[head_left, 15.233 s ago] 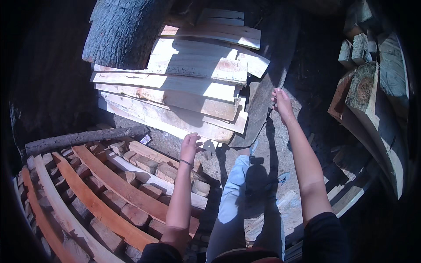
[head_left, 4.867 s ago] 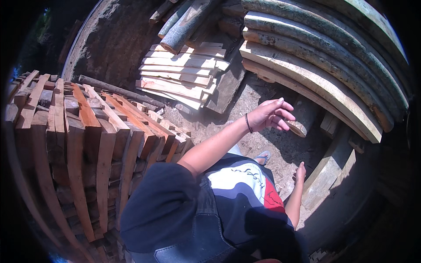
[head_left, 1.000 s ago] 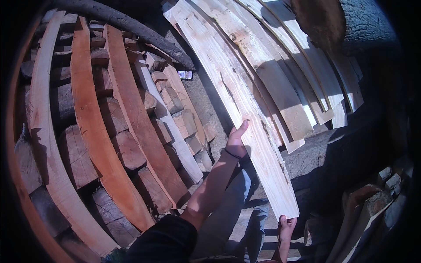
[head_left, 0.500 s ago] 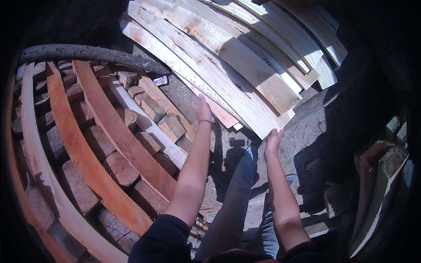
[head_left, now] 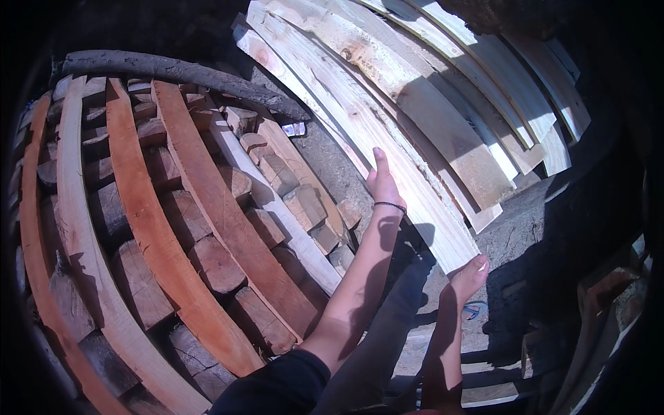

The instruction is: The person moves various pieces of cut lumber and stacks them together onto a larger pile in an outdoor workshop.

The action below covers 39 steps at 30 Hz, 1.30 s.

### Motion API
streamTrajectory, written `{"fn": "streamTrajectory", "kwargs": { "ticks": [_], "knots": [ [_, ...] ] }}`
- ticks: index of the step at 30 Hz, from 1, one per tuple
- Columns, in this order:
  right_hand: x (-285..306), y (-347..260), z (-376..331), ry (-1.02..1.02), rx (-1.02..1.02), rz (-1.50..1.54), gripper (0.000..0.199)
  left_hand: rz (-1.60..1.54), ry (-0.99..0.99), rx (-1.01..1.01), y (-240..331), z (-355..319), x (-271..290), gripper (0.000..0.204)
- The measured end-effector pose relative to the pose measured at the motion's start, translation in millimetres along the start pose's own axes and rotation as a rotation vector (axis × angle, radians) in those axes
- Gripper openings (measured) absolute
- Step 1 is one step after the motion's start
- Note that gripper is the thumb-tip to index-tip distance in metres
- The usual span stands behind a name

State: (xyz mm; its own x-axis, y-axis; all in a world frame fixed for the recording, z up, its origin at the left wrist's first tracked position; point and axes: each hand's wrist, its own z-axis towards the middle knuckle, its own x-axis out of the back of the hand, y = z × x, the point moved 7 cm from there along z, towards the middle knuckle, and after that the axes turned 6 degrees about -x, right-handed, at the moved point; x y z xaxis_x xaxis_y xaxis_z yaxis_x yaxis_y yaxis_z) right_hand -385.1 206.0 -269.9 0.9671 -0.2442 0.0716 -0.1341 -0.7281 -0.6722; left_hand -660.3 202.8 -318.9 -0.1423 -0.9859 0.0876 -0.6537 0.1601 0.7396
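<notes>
Both hands at the near end of a long pale plank (head_left: 387, 149), the one lying along the ground-side edge of the stack of pale planks (head_left: 470, 104). Left hand (head_left: 382, 183) open, fingers straight and together, palm flat against the plank's side edge a little up from its cut end. Right hand (head_left: 470, 271) open too, fingers extended, touching just under the plank's squared-off end; whether it carries any weight cannot be told. Neither hand is wrapped round the wood. The plank sits at the edge of the stack nearest the stacked timber pile (head_left: 173, 228), with a strip of bare dirt ground (head_left: 332, 166) between the two. Long axis runs from the cut end at the person's hands away up and left, far end pointing toward the dark round log (head_left: 180, 72) that lies across the top of the timber pile; broad face up, lying parallel with its neighbours in the stack. Judgement: the step in hand looks like squaring or shifting this one plank at its near end, hands placed but no grip taken. A next move would call for closing fingers around the edge and end, then keeping the long board level, since the far end has much leverage.
</notes>
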Motion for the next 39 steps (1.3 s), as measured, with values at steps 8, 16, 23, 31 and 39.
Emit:
{"fn": "streamTrajectory", "kwargs": {
  "ticks": [8,16,23,31,39],
  "knots": [
    [-31.7,-4.1,26.5,-0.197,0.031,-0.505,0.051,0.700,0.225,-0.272,26.9,45.8,24.4,0.084],
    [-26.7,69.5,43.1,0.239,-0.217,-0.601,0.074,-0.028,-0.216,-0.042,-80.5,89.1,84.2,0.084],
    [-35.6,140.0,53.4,0.043,-0.377,-0.616,0.063,0.160,-0.212,-0.018,-44.6,103.2,75.4,0.088],
    [-76.0,118.3,-14.9,-0.671,-0.587,-0.310,0.107,0.097,-0.277,0.012,-36.7,76.2,86.4,0.087],
    [48.3,84.8,-18.8,-0.692,-0.607,-0.203,0.051,0.426,-0.388,0.243,-60.5,-58.6,111.8,0.082]
  ]
}}
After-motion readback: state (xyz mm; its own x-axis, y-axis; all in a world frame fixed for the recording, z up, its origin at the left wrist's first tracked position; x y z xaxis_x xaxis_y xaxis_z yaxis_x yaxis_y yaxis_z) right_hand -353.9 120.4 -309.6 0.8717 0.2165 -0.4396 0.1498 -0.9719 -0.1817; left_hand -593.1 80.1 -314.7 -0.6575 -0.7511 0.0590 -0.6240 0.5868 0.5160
